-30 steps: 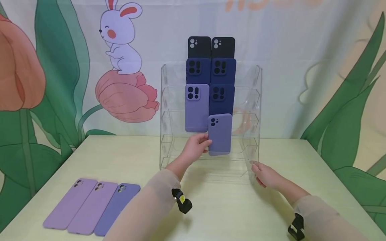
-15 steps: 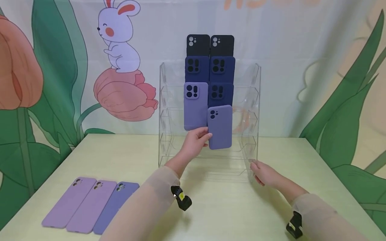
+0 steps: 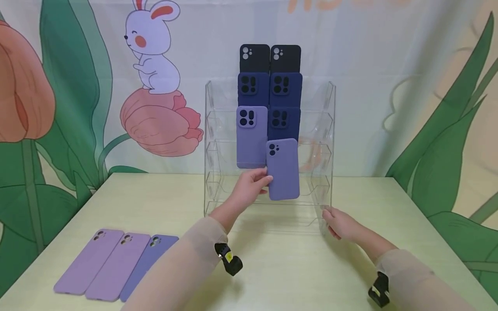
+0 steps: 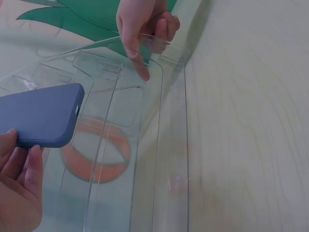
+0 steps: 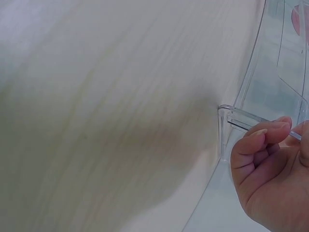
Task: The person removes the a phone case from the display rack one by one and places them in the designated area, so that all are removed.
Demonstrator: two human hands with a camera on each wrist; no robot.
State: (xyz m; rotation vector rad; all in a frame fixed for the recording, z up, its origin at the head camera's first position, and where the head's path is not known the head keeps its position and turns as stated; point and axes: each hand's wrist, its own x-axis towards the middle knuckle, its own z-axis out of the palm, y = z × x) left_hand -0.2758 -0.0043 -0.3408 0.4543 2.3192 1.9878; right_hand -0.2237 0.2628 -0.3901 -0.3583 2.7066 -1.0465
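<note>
My left hand [image 3: 249,186] pinches a lavender-blue phone case [image 3: 283,170] by its left edge, thumb on the front. The case is held nearly upright before the clear acrylic display rack [image 3: 268,204], overlapping the lower part of a navy case [image 3: 285,119] in the head view. In the left wrist view the same case [image 4: 41,116] looks slate blue, its lower end apart from the rack's clear shelves. My right hand [image 3: 342,223] holds the rack's right side panel near its lower front corner; the right wrist view shows the curled fingers [image 5: 248,150] at that clear edge.
On the rack stand a lilac case [image 3: 251,144], two more navy cases [image 3: 253,90] and two black cases [image 3: 254,58] above. Two pinkish-purple cases [image 3: 89,261] and a blue-violet case [image 3: 149,263] lie on the table [image 3: 303,268] at left, the last partly behind my left sleeve.
The held case first rose a little, then came down slightly and its lower end now shows lower, with a slight tilt. My right hand has stayed on the rack's side.
</note>
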